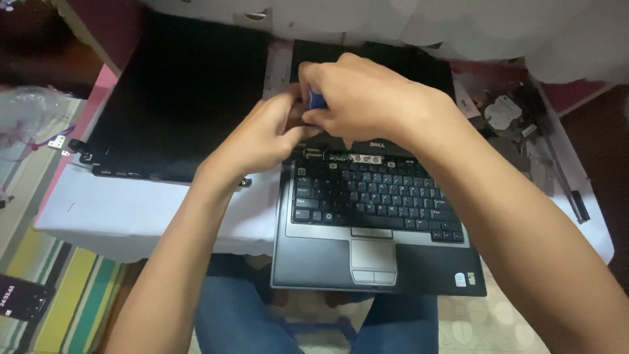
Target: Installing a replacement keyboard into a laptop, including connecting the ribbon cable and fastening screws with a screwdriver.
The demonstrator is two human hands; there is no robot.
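Note:
A grey and black laptop (367, 255) lies open in front of me, its front edge hanging over the white table (131, 210). My right hand (367, 98) is closed on a blue-handled tool (317, 100) held above the hinge area at the top left of the keyboard (373, 193). My left hand (262, 134) is pinched next to the tool's lower end, right at that hinge corner. What the left fingers hold is hidden. The laptop's screen (393, 62) lies back behind both hands.
A second black laptop panel (177, 98) lies flat on the left of the table. Loose parts and strips (524, 137) are scattered at the right. A striped mat (65, 288) and a dark small device (23, 298) sit on the floor at left. My jeans-clad knees (229, 314) are below.

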